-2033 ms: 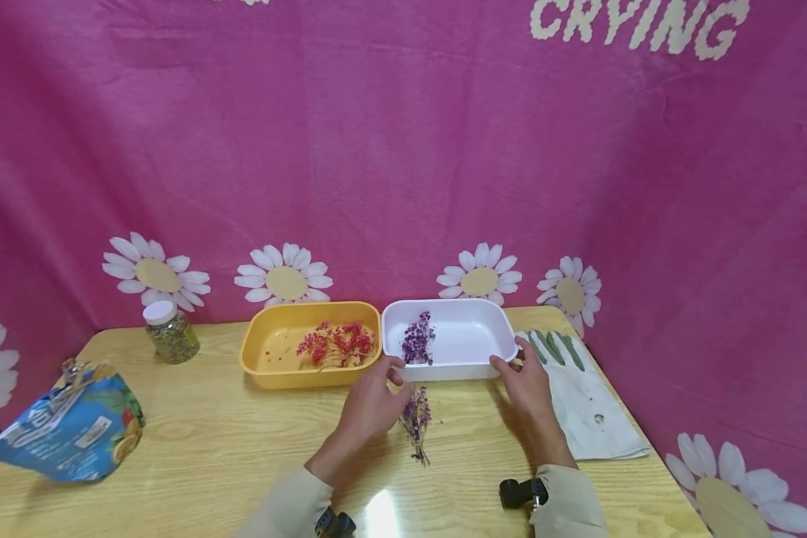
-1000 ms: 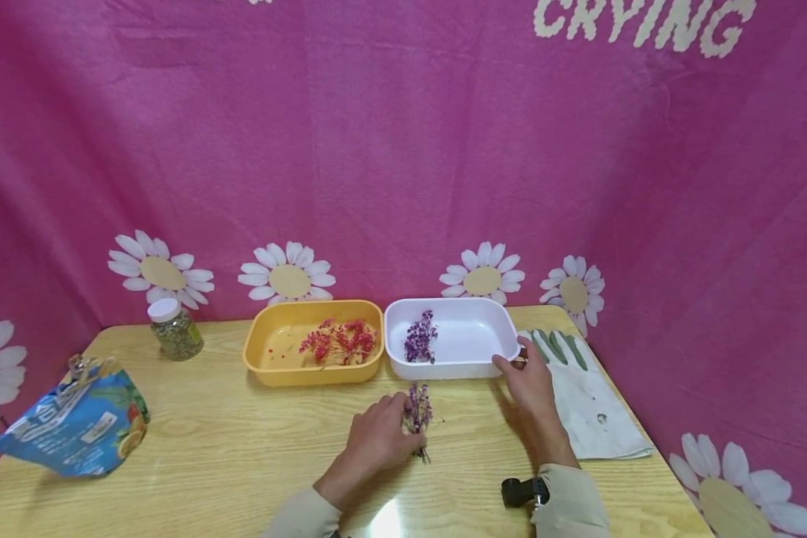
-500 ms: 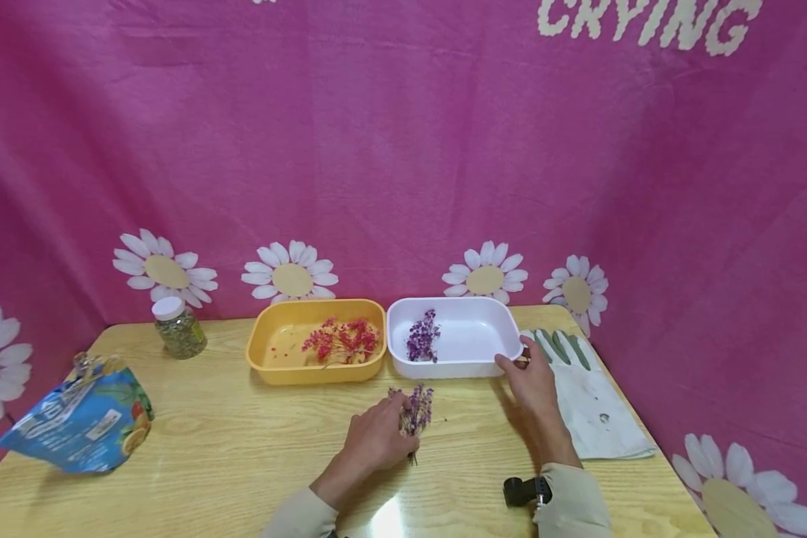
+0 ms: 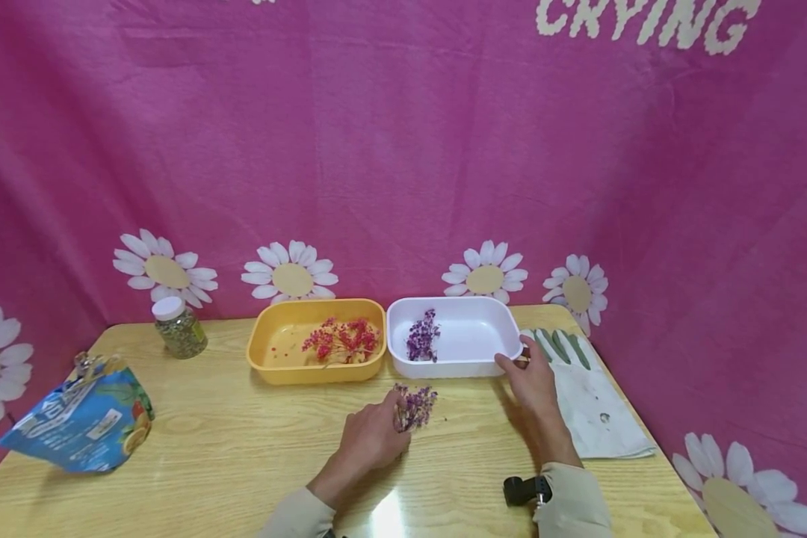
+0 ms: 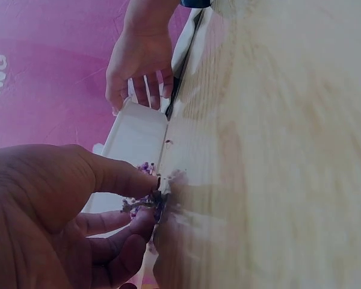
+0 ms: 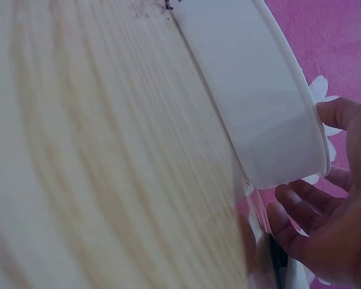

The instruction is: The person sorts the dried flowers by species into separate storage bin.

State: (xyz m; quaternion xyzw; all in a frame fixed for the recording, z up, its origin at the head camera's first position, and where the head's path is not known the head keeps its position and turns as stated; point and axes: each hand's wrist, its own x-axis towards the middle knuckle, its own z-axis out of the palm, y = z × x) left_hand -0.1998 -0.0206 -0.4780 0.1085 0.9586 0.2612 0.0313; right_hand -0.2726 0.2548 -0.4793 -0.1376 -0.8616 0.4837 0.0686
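My left hand pinches a small bunch of dried purple flowers by the stems, just above the table in front of the trays. In the left wrist view thumb and fingers meet on the stems. The white tray stands behind it, with more purple flowers lying at its left end. My right hand holds this tray's front right corner. In the right wrist view the thumb lies on the rim of the tray, and the other fingers curl by its outer end wall.
A yellow tray with red dried flowers touches the white one on the left. Further left are a lidded jar and a blue pouch. A pale cloth with a green pattern lies at right. A pink curtain hangs behind.
My left hand has left the white tray's front left corner, come down to the purple bunch on the table and taken hold of it; the bunch now tilts rightward. The right hand stays at the tray.
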